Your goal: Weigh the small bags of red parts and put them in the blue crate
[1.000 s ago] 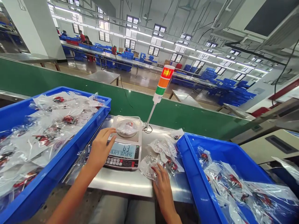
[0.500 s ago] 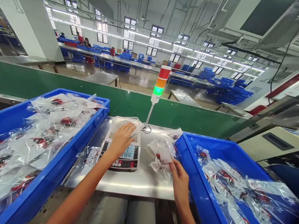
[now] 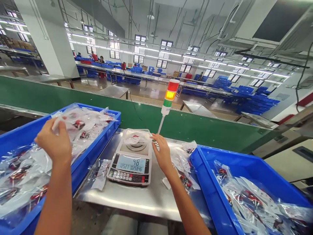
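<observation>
My left hand (image 3: 54, 140) is over the left blue bin (image 3: 73, 169), its fingers pinched on a clear plastic packet (image 3: 61, 122) with a red part inside. My right hand (image 3: 161, 152) rests at the right edge of the digital scale (image 3: 130, 160), fingers partly extended and touching a packet (image 3: 135, 137) that lies on the scale pan. The scale display reads 48. More packets (image 3: 182, 160) lie on the steel table (image 3: 139, 199) just right of my right hand.
A second blue bin (image 3: 215, 182) with packets stands at the right. A signal tower lamp (image 3: 169, 96) rises behind the scale, amber lit. A green conveyor belt (image 3: 183, 125) runs across behind the table. A loose packet (image 3: 99, 169) lies left of the scale. People work far off.
My left hand left the scale and went over the left bin with a packet. My right hand brought a packet from the table pile onto the scale pan. The lamp changed from green to amber.
</observation>
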Motion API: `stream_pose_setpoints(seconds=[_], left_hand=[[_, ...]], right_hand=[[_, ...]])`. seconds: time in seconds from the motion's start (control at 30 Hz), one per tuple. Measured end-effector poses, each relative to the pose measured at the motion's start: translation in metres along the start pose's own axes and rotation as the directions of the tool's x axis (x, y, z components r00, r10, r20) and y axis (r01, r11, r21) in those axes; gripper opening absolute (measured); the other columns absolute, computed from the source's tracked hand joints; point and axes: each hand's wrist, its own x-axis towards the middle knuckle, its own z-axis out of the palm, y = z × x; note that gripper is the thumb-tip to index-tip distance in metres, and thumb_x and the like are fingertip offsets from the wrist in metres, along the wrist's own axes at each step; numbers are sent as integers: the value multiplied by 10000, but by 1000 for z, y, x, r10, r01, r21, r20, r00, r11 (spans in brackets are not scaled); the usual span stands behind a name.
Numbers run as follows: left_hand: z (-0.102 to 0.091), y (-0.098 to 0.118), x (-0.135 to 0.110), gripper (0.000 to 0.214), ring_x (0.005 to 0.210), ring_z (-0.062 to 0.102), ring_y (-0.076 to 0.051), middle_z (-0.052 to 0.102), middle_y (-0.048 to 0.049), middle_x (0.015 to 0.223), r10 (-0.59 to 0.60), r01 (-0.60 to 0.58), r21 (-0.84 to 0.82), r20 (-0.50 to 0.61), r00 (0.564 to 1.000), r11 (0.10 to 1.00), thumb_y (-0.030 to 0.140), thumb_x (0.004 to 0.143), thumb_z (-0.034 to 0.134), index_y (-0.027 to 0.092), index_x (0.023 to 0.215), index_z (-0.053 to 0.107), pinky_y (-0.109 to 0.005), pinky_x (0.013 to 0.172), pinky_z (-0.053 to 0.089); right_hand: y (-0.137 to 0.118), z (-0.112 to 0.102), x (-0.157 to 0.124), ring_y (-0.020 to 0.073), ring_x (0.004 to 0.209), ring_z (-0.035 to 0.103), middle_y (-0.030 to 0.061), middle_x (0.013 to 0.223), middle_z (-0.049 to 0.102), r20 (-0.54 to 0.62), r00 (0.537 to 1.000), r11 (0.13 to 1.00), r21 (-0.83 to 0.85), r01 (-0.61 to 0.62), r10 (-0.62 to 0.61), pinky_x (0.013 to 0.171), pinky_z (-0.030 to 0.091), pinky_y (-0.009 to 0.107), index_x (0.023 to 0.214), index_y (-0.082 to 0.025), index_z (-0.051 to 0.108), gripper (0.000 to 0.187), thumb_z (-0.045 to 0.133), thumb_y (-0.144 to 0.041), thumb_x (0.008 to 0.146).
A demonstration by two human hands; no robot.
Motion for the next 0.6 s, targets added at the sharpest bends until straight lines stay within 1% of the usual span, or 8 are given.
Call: stream_pose_setpoints(seconds=[0.07, 0.1, 0.13, 0.2, 0.27, 0.37, 0.47, 0.6], left_hand=[[-15, -4, -11, 447, 1413, 396, -409, 548, -81, 1446, 41, -22, 147, -128, 991, 989, 451, 986, 406, 169, 1321, 498, -699, 952, 381], [-17, -5, -19, 445, 1432, 378, -391, 523, -77, 1479, 80, -52, 186, -147, 986, 981, 438, 979, 437, 177, 1335, 495, -691, 1028, 357], [-16, -4, -27, 442, 1454, 351, -372, 501, -72, 1504, 126, -101, 196, -116, 985, 975, 428, 986, 435, 185, 1353, 485, -672, 1093, 335], [-7, -1, -44, 419, 1443, 389, -348, 544, -75, 1465, 199, -183, 160, -90, 976, 970, 425, 995, 427, 188, 1328, 522, -630, 1165, 331], [9, 3, -62, 399, 1370, 493, -346, 617, -109, 1372, 247, -243, 79, -35, 968, 967, 427, 979, 460, 172, 1259, 588, -612, 1168, 377], [38, 11, -86, 359, 1280, 582, -324, 656, -135, 1300, 298, -292, -61, 151, 942, 954, 416, 968, 480, 180, 1188, 637, -563, 1136, 437], [66, 20, -104, 336, 1295, 572, -286, 645, -115, 1328, 344, -304, -172, 316, 884, 937, 398, 980, 457, 205, 1190, 635, -508, 1139, 440], [88, 33, -113, 329, 1310, 556, -259, 636, -105, 1342, 399, -304, -280, 401, 825, 911, 370, 987, 444, 203, 1196, 636, -484, 1151, 426]], right_hand=[[9, -10, -26, 256, 1225, 576, 86, 1245, 694, -35, 998, 996, -72, -52, 49, 1066, 445, 482, 1124, -227, 681, 299, 411, -239, 995], [15, -15, -43, 263, 1174, 602, 90, 1196, 707, -29, 996, 989, -118, -92, 89, 1027, 470, 479, 1106, -224, 683, 293, 411, -252, 1001], [22, -19, -62, 267, 1119, 627, 92, 1145, 719, -6, 991, 977, -169, -131, 132, 982, 494, 471, 1087, -220, 686, 288, 414, -269, 1006], [36, -23, -106, 273, 1062, 657, 90, 1086, 735, 75, 979, 947, -279, -161, 189, 929, 517, 456, 1071, -216, 694, 286, 431, -315, 1017], [48, -21, -151, 296, 1149, 643, 98, 1159, 735, 159, 977, 921, -383, -74, 145, 988, 488, 480, 1124, -216, 694, 299, 467, -376, 1013], [57, -16, -204, 333, 1326, 545, 111, 1392, 637, 262, 964, 861, -500, 98, 42, 1120, 368, 552, 1339, -233, 607, 437, 544, -467, 976], [55, -16, -227, 312, 1372, 510, 111, 1463, 578, 317, 948, 845, -513, 153, 21, 1173, 306, 555, 1461, -252, 490, 557, 577, -476, 958], [51, -26, -228, 256, 1333, 553, 89, 1446, 591, 328, 945, 875, -460, 154, 6, 1188, 317, 534, 1446, -272, 482, 450, 506, -316, 999]])
